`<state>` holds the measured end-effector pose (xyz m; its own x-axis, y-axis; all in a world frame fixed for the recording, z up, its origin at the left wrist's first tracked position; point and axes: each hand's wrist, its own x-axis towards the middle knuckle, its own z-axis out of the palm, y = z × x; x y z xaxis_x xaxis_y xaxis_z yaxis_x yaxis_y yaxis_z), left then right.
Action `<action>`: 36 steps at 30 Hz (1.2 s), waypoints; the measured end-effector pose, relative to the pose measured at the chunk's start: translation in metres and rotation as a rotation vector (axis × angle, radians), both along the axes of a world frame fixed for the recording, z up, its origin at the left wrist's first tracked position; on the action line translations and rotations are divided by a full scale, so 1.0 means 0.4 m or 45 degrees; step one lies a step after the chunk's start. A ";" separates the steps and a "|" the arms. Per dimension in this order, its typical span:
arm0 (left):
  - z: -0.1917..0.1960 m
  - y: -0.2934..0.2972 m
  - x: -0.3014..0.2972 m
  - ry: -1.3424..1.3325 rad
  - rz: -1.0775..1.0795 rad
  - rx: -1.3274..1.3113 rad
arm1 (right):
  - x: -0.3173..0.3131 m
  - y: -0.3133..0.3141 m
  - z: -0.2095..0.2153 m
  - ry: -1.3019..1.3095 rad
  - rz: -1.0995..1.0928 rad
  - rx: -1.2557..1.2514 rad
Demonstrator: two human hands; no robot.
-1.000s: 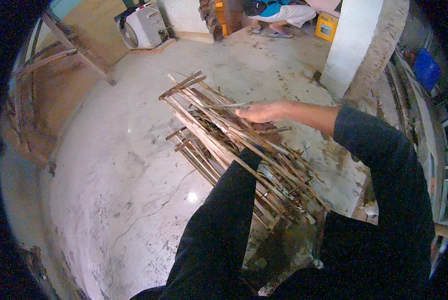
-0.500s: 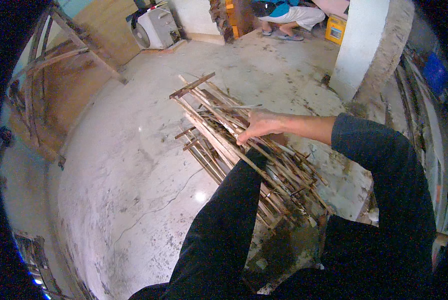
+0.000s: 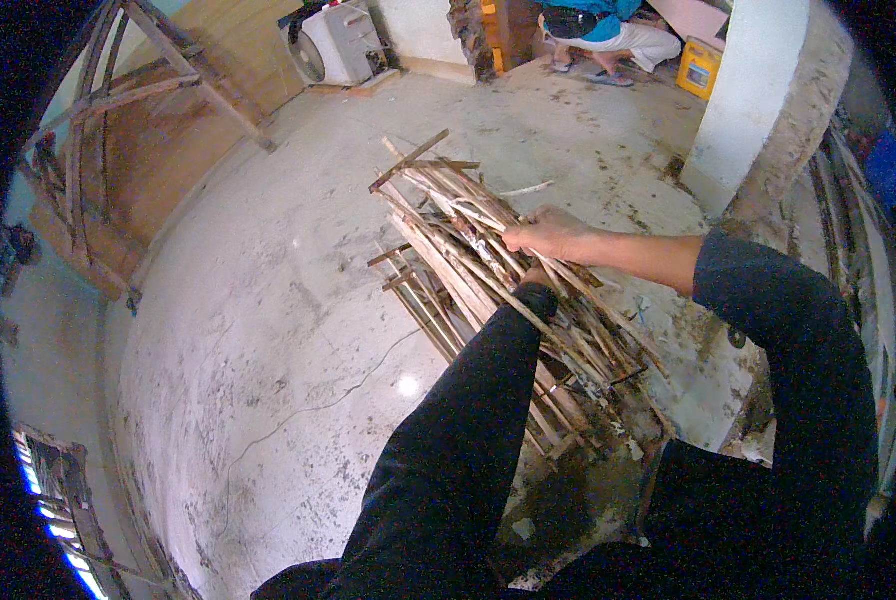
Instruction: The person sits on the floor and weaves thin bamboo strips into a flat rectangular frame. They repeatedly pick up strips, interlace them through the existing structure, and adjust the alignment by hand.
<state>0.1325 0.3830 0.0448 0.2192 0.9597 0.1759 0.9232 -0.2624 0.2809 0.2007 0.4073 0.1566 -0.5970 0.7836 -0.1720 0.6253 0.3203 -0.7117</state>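
A bundle of thin wooden sticks (image 3: 458, 270) slants across the middle of the view, from far left to near right. My right hand (image 3: 553, 236) reaches in from the right and closes over the sticks on the upper right side of the bundle. My left hand (image 3: 537, 275) is just below it, against the sticks; most of it is hidden by them and its dark sleeve, and its fingers do not show. Short wooden crosspieces (image 3: 409, 160) lie at the bundle's far end. More slats with a crosspiece (image 3: 393, 256) show along its left side.
Stained concrete floor (image 3: 268, 300) surrounds the bundle. A wooden trestle (image 3: 128, 100) leans at the far left. A white outdoor fan unit (image 3: 340, 45) stands at the back. A person (image 3: 608, 45) crouches near a yellow crate (image 3: 699, 68). A white pillar (image 3: 753, 95) rises at right.
My right thumb has drawn up from lower on the bundle, and the hand has closed over the sticks. Some sticks at the far end have shifted. The view has swung slightly left.
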 end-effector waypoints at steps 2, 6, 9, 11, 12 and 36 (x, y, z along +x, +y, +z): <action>-0.002 0.000 -0.003 -0.001 0.002 -0.001 | -0.002 0.000 -0.005 0.066 0.095 0.026; -0.005 -0.001 -0.003 0.006 0.011 -0.003 | 0.009 -0.009 0.000 0.023 0.124 0.067; -0.006 -0.002 -0.002 0.011 0.016 -0.005 | 0.017 -0.021 0.007 0.094 0.141 0.032; -0.008 -0.005 -0.004 0.009 0.015 0.005 | 0.020 -0.027 0.007 0.108 0.121 0.031; -0.008 -0.008 -0.006 0.007 0.012 0.007 | 0.020 -0.028 0.006 0.141 0.142 0.025; 0.065 -0.128 -0.243 -0.125 -0.398 0.025 | 0.044 -0.028 -0.066 0.241 0.212 0.059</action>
<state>0.0353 0.3316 0.0709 0.4838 0.8448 0.2287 0.7657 -0.5351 0.3569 0.2183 0.3961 0.1303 -0.7366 0.6762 -0.0110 0.4184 0.4429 -0.7930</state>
